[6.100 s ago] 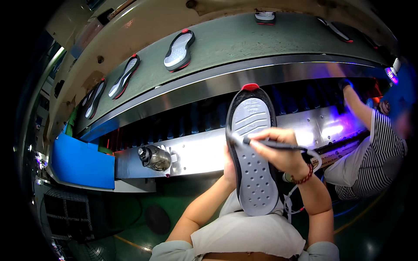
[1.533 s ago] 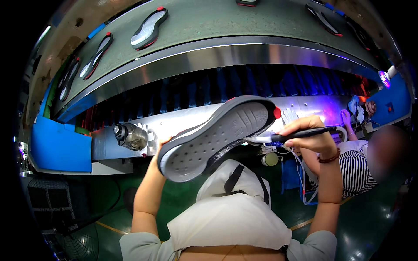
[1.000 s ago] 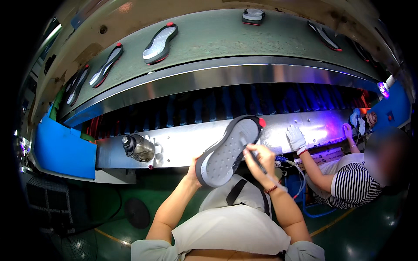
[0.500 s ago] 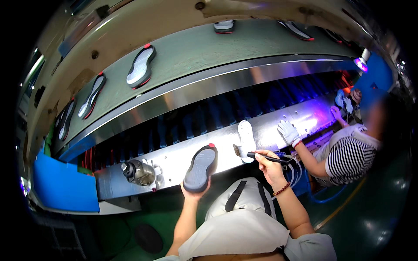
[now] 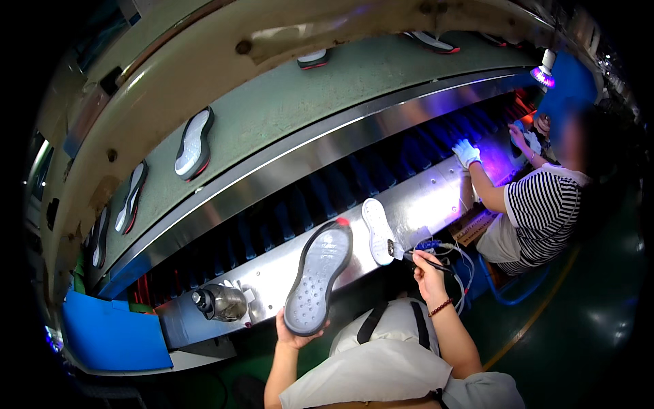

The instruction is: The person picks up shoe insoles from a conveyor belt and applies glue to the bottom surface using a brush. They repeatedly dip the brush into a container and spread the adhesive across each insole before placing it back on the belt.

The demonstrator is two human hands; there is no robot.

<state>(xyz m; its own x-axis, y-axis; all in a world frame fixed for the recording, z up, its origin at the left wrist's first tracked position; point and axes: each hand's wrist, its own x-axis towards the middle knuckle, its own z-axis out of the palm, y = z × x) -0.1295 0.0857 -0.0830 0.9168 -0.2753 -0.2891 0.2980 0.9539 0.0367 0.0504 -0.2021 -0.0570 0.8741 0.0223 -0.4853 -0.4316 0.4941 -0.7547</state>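
Note:
My left hand (image 5: 287,334) grips the heel end of a shoe sole (image 5: 317,278) from beneath. The sole has a dark rim, a grey dimpled inside facing up, and a red toe tip. In my right hand (image 5: 429,278) is a brush (image 5: 441,266), its dark handle pinched between thumb and fingers. The brush head is over the near right edge of a white insole-shaped piece (image 5: 376,225) lying on the metal ledge; whether it touches, I cannot tell. The sole is held just left of that white piece.
A dark clear bottle (image 5: 223,303) stands on the metal ledge (image 5: 272,276) at left. Beyond, several soles lie on a green conveyor belt (image 5: 252,116). At right sits a co-worker in a striped shirt (image 5: 545,208), one hand gloved, near cables (image 5: 466,266) and a purple-lit lamp (image 5: 545,71).
The sole has turned its inside more toward me and looks brighter. The brush head has gone from the white piece's left side to its right edge. The co-worker's gloved hand has moved farther away.

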